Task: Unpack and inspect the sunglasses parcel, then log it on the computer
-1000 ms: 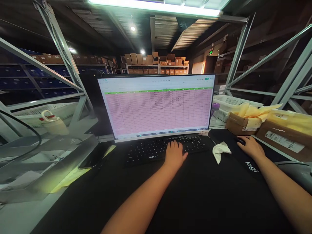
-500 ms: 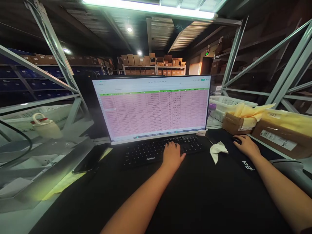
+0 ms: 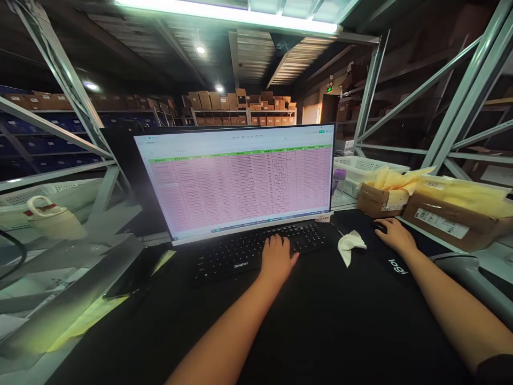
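Note:
My left hand (image 3: 277, 256) lies flat on the black keyboard (image 3: 232, 254), fingers spread over the keys near its middle. My right hand (image 3: 395, 236) curls over a black computer mouse (image 3: 378, 227) on the black desk mat (image 3: 344, 321). Behind the keyboard stands a monitor (image 3: 240, 179) showing a pink and green spreadsheet. A crumpled white tissue (image 3: 348, 245) lies between the keyboard and the mouse.
Open cardboard boxes (image 3: 444, 214) with yellow bags sit at the right, white baskets (image 3: 360, 168) behind them. A grey barcode scanner (image 3: 460, 267) rests at the right edge. A white bottle with a red band (image 3: 52, 219) and a dark phone (image 3: 132, 272) are at the left. Metal shelving surrounds the desk.
The view has swung right, so everything has slid left in the picture. The spreadsheet has filled with more rows. Both hands keep their places on keyboard and mouse.

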The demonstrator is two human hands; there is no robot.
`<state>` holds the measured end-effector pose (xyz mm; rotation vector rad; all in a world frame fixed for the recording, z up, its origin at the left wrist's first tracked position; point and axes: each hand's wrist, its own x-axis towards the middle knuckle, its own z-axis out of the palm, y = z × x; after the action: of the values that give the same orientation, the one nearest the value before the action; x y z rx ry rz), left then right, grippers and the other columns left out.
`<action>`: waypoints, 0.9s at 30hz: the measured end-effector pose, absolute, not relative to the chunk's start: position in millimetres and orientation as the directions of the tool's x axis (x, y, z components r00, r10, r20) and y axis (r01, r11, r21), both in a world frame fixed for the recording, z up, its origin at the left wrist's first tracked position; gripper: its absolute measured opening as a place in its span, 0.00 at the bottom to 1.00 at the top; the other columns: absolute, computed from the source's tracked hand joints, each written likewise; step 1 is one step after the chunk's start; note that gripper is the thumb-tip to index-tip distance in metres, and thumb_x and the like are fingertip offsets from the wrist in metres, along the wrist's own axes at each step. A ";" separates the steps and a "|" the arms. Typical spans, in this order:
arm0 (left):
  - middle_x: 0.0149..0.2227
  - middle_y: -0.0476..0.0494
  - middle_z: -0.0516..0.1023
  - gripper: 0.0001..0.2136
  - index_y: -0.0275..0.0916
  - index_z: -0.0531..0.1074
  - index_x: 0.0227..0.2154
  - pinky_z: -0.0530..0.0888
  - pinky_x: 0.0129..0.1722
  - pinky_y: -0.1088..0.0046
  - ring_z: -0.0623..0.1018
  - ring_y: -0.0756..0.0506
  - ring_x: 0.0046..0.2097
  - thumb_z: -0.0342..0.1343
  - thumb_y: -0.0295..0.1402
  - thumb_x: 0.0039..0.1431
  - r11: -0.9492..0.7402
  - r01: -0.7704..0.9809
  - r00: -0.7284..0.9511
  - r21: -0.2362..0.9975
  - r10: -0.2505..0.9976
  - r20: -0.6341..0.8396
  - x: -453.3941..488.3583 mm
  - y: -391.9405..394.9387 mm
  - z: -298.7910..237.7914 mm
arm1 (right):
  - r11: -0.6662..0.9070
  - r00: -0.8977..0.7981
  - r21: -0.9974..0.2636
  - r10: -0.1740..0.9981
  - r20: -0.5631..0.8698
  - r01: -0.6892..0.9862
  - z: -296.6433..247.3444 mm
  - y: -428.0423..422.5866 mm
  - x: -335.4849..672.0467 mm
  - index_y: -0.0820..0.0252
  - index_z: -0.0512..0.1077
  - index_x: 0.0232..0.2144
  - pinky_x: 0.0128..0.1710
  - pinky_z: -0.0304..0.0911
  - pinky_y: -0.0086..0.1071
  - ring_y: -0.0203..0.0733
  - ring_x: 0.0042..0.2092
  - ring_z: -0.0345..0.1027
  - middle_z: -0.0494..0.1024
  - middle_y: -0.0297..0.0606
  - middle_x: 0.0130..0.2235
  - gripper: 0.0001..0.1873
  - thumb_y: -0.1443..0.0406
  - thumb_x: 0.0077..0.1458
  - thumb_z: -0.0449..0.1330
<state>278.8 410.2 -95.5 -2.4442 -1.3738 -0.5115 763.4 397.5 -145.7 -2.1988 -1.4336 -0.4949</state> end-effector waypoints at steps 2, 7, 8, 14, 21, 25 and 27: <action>0.59 0.24 0.73 0.24 0.30 0.71 0.56 0.66 0.64 0.52 0.72 0.31 0.60 0.54 0.45 0.67 -0.503 0.861 0.481 -0.075 0.758 0.441 279.0 410.6 -96.1 | -0.353 0.395 -0.183 0.753 0.526 0.917 -143.8 394.7 761.1 0.51 0.78 0.53 0.57 0.67 0.43 0.50 0.53 0.72 0.74 0.44 0.54 0.24 0.55 0.57 0.55; 0.60 0.27 0.73 0.23 0.34 0.71 0.56 0.66 0.63 0.51 0.71 0.32 0.61 0.52 0.46 0.68 -0.498 0.863 0.479 -0.083 0.756 0.446 279.1 412.1 -97.8 | -0.381 0.418 -0.181 0.761 0.496 0.907 -139.8 389.5 757.7 0.47 0.77 0.54 0.50 0.70 0.46 0.52 0.50 0.73 0.74 0.43 0.55 0.25 0.53 0.56 0.54; 0.60 0.28 0.73 0.23 0.34 0.71 0.57 0.66 0.63 0.51 0.71 0.32 0.61 0.52 0.46 0.68 -0.496 0.864 0.479 -0.086 0.756 0.447 279.1 412.3 -98.2 | -0.384 0.421 -0.181 0.760 0.494 0.905 -139.4 389.1 757.3 0.47 0.77 0.54 0.49 0.71 0.46 0.52 0.50 0.73 0.74 0.43 0.55 0.25 0.53 0.56 0.54; 0.60 0.27 0.74 0.23 0.33 0.71 0.57 0.66 0.63 0.51 0.72 0.32 0.60 0.52 0.46 0.68 -0.494 0.864 0.481 -0.096 0.754 0.448 279.4 412.5 -98.6 | -0.381 0.418 -0.182 0.755 0.505 0.907 -140.1 389.6 756.8 0.49 0.78 0.53 0.50 0.70 0.43 0.50 0.50 0.72 0.74 0.43 0.55 0.25 0.53 0.56 0.55; 0.59 0.26 0.73 0.24 0.32 0.71 0.57 0.66 0.63 0.52 0.72 0.32 0.60 0.52 0.46 0.68 -0.493 0.864 0.482 -0.100 0.754 0.445 279.5 410.9 -96.9 | -0.396 0.433 -0.183 0.753 0.495 0.900 -139.6 389.0 757.8 0.47 0.75 0.57 0.47 0.71 0.44 0.51 0.49 0.73 0.74 0.43 0.56 0.27 0.52 0.56 0.55; 0.59 0.27 0.74 0.23 0.33 0.72 0.56 0.67 0.63 0.52 0.72 0.33 0.60 0.52 0.46 0.68 -0.493 0.865 0.481 -0.097 0.757 0.443 279.7 411.0 -96.4 | -0.387 0.423 -0.180 0.757 0.498 0.905 -141.1 391.2 760.0 0.49 0.71 0.61 0.50 0.70 0.44 0.52 0.52 0.72 0.74 0.44 0.56 0.31 0.52 0.56 0.55; 0.59 0.27 0.74 0.23 0.33 0.72 0.56 0.67 0.62 0.52 0.72 0.33 0.60 0.53 0.46 0.68 -0.494 0.864 0.482 -0.095 0.757 0.441 279.8 411.2 -96.1 | -0.373 0.409 -0.175 0.763 0.501 0.911 -142.3 392.9 760.6 0.51 0.71 0.60 0.51 0.69 0.44 0.51 0.53 0.72 0.74 0.44 0.56 0.31 0.51 0.56 0.55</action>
<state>279.8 411.2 -96.1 -2.4268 -1.3721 -0.4970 760.6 392.9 -142.3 -2.2463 -1.4299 -0.4735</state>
